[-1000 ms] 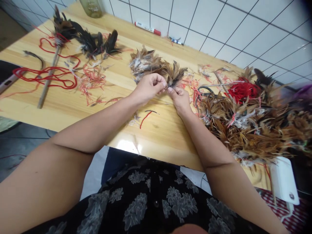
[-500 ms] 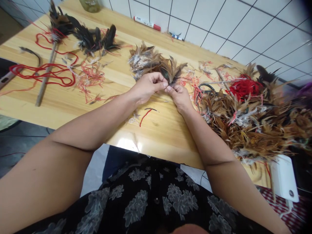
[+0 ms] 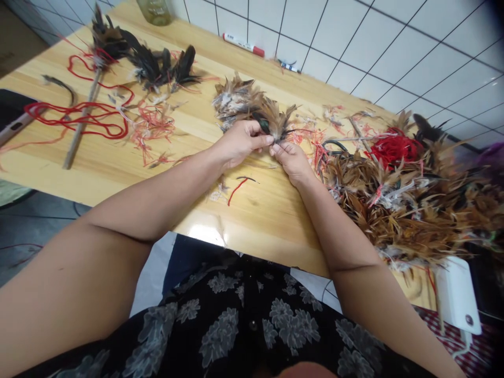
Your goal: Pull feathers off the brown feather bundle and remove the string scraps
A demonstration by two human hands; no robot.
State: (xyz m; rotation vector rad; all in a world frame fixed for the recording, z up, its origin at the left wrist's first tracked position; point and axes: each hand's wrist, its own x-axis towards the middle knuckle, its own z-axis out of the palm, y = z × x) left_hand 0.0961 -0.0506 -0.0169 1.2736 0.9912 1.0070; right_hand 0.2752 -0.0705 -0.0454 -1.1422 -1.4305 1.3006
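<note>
Between my two hands stands a small bunch of brown feathers (image 3: 279, 116), its tips pointing away from me. My left hand (image 3: 244, 140) is closed on the lower end of the bunch, thumb and fingers pinched together. My right hand (image 3: 290, 160) is also closed, its thumb and forefinger pinching at the base of the same bunch. What exactly lies between the right fingertips is too small to make out. Just behind the left hand lies a fluffy heap of brown and whitish feathers (image 3: 234, 100). Nearer me on the wood are a short red string (image 3: 235, 192) and a thin dark feather (image 3: 248, 179).
A large pile of brown feathers (image 3: 409, 220) covers the right side, with red string (image 3: 396, 149) on it. At left lie a stick (image 3: 82, 123), looped red cord (image 3: 79, 119) and black feathers (image 3: 155, 65). A marker (image 3: 243, 45) rests by the tiled wall.
The view has shifted slightly, so things on the table appear a little further right and lower at left. The hands stay at the feather bunch, fingertips slightly further apart.
</note>
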